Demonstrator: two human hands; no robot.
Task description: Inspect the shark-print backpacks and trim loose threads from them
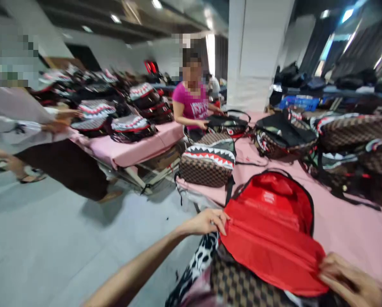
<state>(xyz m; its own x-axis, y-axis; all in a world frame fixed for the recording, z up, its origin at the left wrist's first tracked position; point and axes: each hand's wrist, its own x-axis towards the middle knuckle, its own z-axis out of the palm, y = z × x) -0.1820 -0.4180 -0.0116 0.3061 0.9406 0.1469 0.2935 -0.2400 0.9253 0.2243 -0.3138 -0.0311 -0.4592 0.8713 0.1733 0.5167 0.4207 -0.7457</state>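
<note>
A brown checkered backpack (242,281) lies unzipped in front of me, its red lining (270,238) spread wide toward me and a small pale label inside the far half. My left hand (208,222) pinches the left edge of the red lining between thumb and fingers. On the right, my right hand (351,277) is closed on the lining's lower right edge, slightly blurred. Just beyond stands a checkered backpack with a shark-teeth pattern (206,164), touched by neither hand.
More backpacks (351,132) are piled along the right of the pink table (347,221). Across it a person in a magenta shirt (191,102) handles a black bag. At left, another person (15,115) stands by a second pink table (136,147). A white pillar rises behind.
</note>
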